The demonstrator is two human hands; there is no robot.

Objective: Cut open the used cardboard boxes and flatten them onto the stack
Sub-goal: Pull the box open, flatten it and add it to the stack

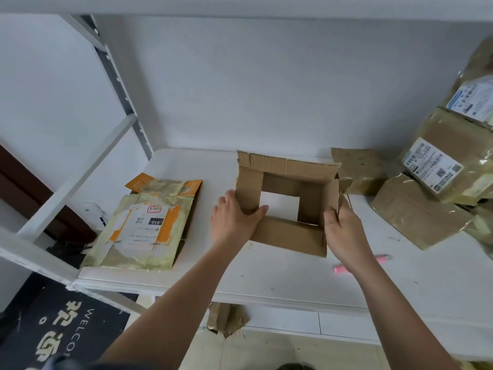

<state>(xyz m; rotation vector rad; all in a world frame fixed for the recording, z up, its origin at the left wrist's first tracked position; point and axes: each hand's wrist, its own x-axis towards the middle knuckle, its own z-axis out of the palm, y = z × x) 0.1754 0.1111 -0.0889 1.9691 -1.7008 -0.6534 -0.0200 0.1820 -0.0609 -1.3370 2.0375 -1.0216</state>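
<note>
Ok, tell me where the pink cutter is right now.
In the head view the pink cutter lies on the white shelf, right of centre, partly hidden behind the right hand's wrist, near the open box.

Plain brown box (288, 232), white shelf (266, 273), pink cutter (342, 269), orange-striped flattened stack (144, 222)

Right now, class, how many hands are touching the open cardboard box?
2. The left hand grips the box's left wall, thumb inside; the right hand grips its right wall. Nothing else touches it.
</note>
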